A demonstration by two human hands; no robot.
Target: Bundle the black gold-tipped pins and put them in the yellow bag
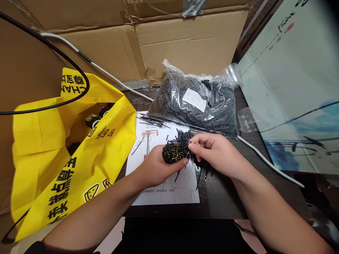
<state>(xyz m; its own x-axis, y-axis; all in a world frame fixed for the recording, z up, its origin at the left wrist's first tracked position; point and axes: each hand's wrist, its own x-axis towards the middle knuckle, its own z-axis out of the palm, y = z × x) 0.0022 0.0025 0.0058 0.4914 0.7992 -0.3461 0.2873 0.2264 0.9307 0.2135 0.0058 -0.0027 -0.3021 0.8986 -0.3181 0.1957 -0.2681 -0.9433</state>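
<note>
My left hand (155,167) is wrapped round a thick bundle of thin black wires (175,154), whose gold-coloured ends face up towards me. At the right edge of this bundle, my right hand (213,151) has thumb and fingertips pinched together. Something small and dark shows at the fingertips, too small to make out. Short black tubes (183,135) lie heaped just behind the bundle, and several loose black pieces (208,173) are scattered below the right hand. Under both hands lies a printed white sheet (164,198), partly covered.
A clear bag of short black tubes (169,106) stands behind the hands. More black wires (153,120) lie on the sheet. To the left, a yellow bag (106,155) holds further bundles (91,120). Clear plastic cups (247,119), a white cable (270,160) and cardboard (190,42) surround the table.
</note>
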